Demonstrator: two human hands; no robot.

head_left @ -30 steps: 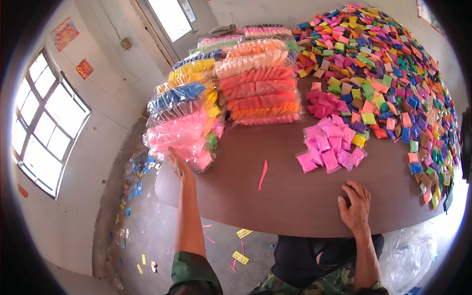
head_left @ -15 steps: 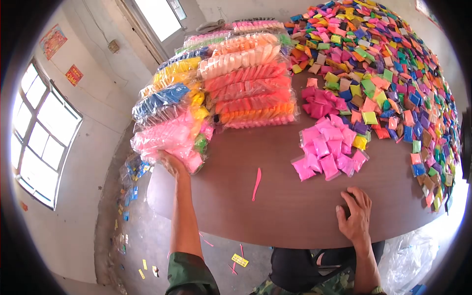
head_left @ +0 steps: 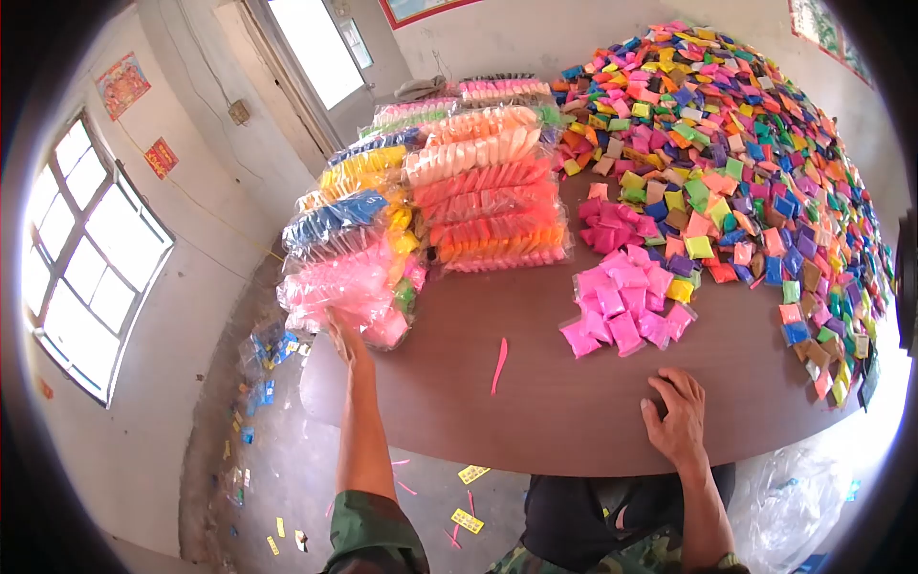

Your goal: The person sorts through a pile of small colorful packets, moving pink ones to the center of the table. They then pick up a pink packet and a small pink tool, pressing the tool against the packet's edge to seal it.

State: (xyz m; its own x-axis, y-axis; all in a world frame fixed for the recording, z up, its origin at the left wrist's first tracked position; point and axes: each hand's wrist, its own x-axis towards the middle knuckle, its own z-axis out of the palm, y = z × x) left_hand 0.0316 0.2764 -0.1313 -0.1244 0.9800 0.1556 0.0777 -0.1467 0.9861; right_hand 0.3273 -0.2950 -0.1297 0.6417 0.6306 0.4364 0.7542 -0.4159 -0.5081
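pink bags [head_left: 344, 277], l. of pink knife [head_left: 499, 365]: my l. hand [head_left: 347, 341] touches them, can't tell grip; r. hand [head_left: 679, 411], r. of knife, loosely spread, holding nil. vs. prev., only view shifts; bags approx. unaltered.

glossy, crinkled clear plastic wraps the bundles [head_left: 454, 206] between nine and twelve o'clock. shiny, smooth film covers the small packets [head_left: 727, 172] at two. the tabletop [head_left: 440, 402] looks like smooth brown wood with a soft sheen; the pink knife [head_left: 499, 365], plastic. at seven, the sleeve [head_left: 378, 526] is matt cloth; at four, the sheeting [head_left: 798, 488] is crumpled, glossy plastic.
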